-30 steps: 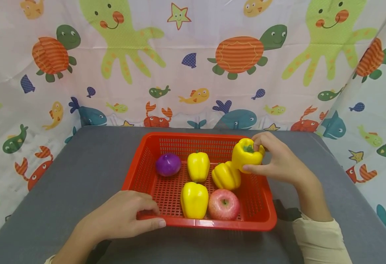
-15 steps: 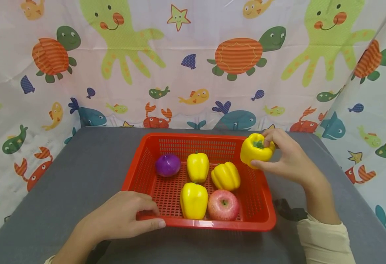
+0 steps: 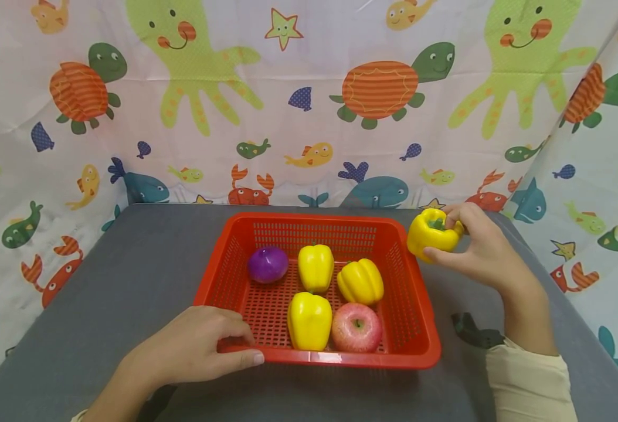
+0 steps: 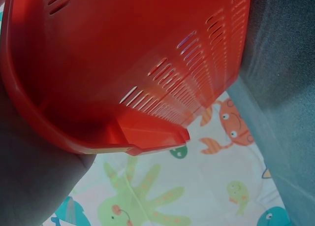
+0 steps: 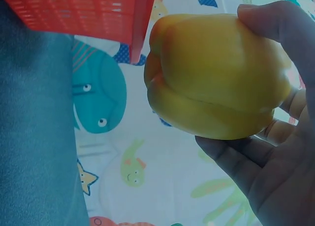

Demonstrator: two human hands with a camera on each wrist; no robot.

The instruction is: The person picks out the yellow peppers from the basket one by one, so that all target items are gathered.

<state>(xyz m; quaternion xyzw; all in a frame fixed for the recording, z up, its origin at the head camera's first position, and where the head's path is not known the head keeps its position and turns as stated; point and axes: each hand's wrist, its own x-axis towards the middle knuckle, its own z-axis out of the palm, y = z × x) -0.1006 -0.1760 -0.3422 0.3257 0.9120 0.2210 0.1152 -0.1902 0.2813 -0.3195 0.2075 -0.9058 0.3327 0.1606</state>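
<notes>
My right hand (image 3: pixel 478 246) holds a yellow bell pepper (image 3: pixel 429 235) above the right rim of the red basket (image 3: pixel 425 328), thumb on one side and fingers on the other. In the right wrist view that bell pepper (image 5: pixel 216 78) sits between thumb and fingers, apart from the table. My left hand (image 3: pixel 198 346) grips the basket's front left corner, thumb along the front rim. Inside the basket lie a purple onion (image 3: pixel 268 265), a yellow bell pepper (image 3: pixel 316 268) at the back, one tilted bell pepper (image 3: pixel 360 282), one bell pepper (image 3: pixel 309 321) in front and a red apple (image 3: pixel 357 327).
The basket stands on a grey table (image 3: pixel 129 264), with bare cloth to its left and right. Behind and at both sides hangs a white curtain (image 3: pixel 209 164) printed with sea animals. A dark strap-like object (image 3: pixel 475 331) shows near the right wrist.
My right hand has carried the yellow bell pepper to the right, from over the basket's inside to beyond its right rim. The left hand and the basket have stayed in place.
</notes>
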